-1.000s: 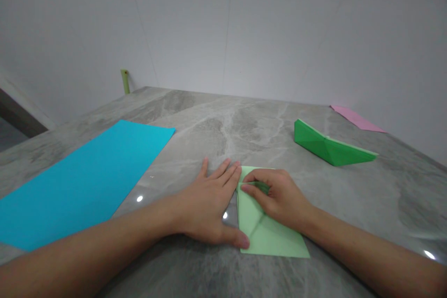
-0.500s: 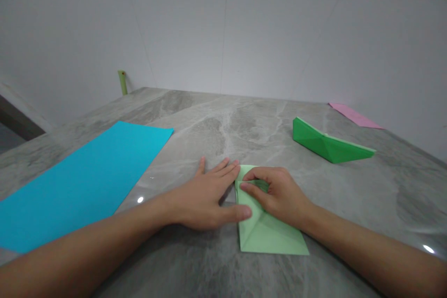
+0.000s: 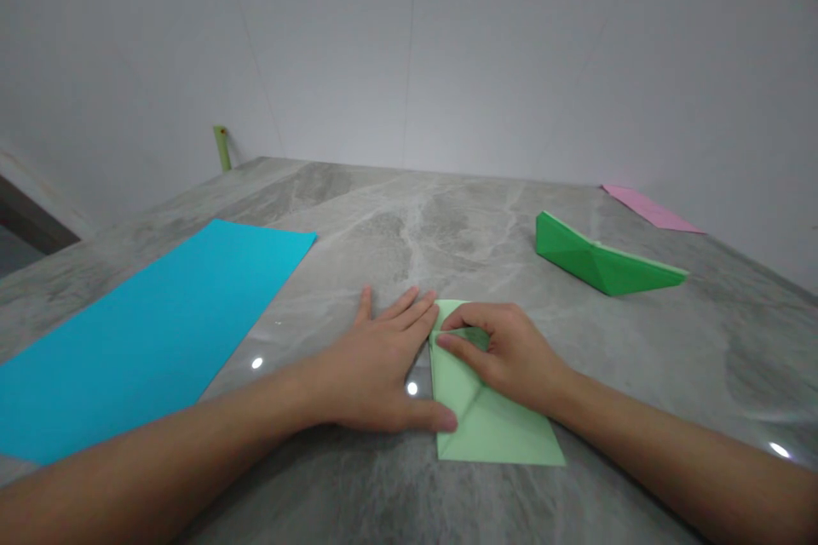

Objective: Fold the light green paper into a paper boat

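Observation:
A folded sheet of light green paper (image 3: 504, 430) lies on the grey marbled table, with diagonal creases across its near part. My left hand (image 3: 383, 366) is spread flat beside it; its fingertips touch the far left edge and its thumb rests on the paper's left side. My right hand (image 3: 517, 358) lies over the far right part of the paper. Its thumb and index finger are bent towards each other on a folded layer near the far left corner, and its other fingers are curled out of sight.
A large blue sheet (image 3: 159, 324) lies to the left on the table (image 3: 383, 213). A folded green paper boat (image 3: 601, 260) sits at the right, and a pink sheet (image 3: 652, 209) lies against the wall at the far right. A light green strip (image 3: 221, 148) stands at the back left.
My left thumb has slid slightly towards me along the paper's left side. My right hand keeps its pinch at nearly the same spot, and the paper has hardly moved.

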`<state>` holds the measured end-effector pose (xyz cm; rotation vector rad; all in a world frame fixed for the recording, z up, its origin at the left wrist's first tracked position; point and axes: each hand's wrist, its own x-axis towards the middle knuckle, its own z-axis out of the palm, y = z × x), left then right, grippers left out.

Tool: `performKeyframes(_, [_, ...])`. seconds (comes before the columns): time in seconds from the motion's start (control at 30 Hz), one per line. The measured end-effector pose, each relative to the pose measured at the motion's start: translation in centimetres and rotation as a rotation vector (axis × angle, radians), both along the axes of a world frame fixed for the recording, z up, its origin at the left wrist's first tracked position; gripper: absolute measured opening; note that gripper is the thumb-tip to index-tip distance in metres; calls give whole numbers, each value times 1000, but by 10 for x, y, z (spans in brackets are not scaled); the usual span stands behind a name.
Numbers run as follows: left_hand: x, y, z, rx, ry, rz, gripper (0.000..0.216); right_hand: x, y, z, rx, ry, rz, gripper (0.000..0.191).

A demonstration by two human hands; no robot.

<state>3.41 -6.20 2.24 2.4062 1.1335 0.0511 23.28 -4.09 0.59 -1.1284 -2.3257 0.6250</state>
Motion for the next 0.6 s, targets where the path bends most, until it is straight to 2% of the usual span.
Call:
performKeyframes(0.27, [1, 0, 8, -44, 47, -21, 112, 7, 0, 4, 95, -49, -10, 16])
performKeyframes(0.47, [-4, 3, 5, -32, 44, -62, 116, 9, 1, 5, 2, -104, -32, 23])
performKeyframes(0.6, [-4, 4, 5, -9, 38, -67, 117, 6, -2, 5, 17, -137, -61, 20])
